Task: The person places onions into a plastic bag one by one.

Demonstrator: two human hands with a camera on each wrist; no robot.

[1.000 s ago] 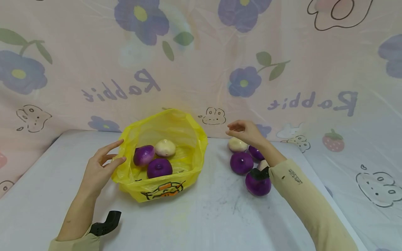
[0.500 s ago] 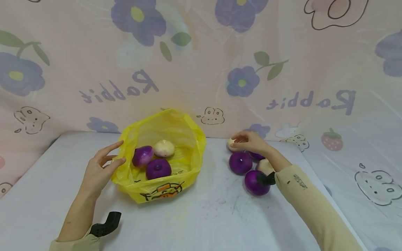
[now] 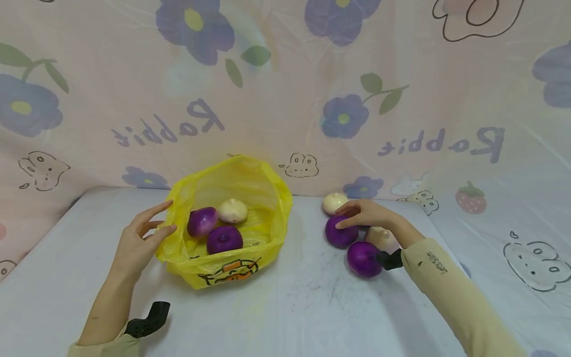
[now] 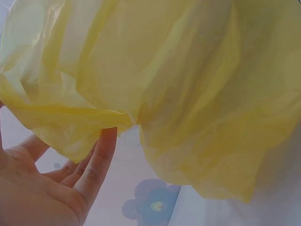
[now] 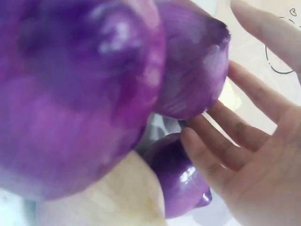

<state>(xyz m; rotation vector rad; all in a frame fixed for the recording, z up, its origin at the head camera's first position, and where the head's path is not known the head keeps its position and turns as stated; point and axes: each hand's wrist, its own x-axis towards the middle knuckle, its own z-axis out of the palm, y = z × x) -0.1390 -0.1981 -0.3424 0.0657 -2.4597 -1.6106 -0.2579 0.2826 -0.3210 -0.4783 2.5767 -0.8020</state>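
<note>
Just below the right grip (image 3: 368, 215), the middle purple onion (image 3: 337, 237) is lying on the worktop (image 3: 303, 302), slightly left of the hand and nearer the viewer, and its upper right part is being overlapped by the fingers. From the right wrist, the fingers are being held spread and nearly straight, with some tips being seen at the onion's edge; the right grip is being held wide, and whether any pressure is being put on the onion cannot be told. Close around it, more onions are being grouped: the front purple onion (image 3: 362, 260) is being partly hidden by a black wrist camera (image 3: 390, 260), a cream onion (image 3: 379, 238) is lying to the right, a far cream onion (image 3: 333, 204) is being bordered by the fingertips, and a small-looking purple onion (image 5: 176, 176) is being mostly covered by the hand in the head view. Well to the left, a yellow bag (image 3: 178, 248) is standing open, and inside it two purple onions (image 3: 202, 221) and one pale onion (image 3: 232, 211) are being held. At its left rim, the plastic is being touched by the left grip (image 3: 138, 240), whose thumb and fingers are being held apart. Behind everything, a printed cloth (image 3: 276, 104) is being hung.
</note>
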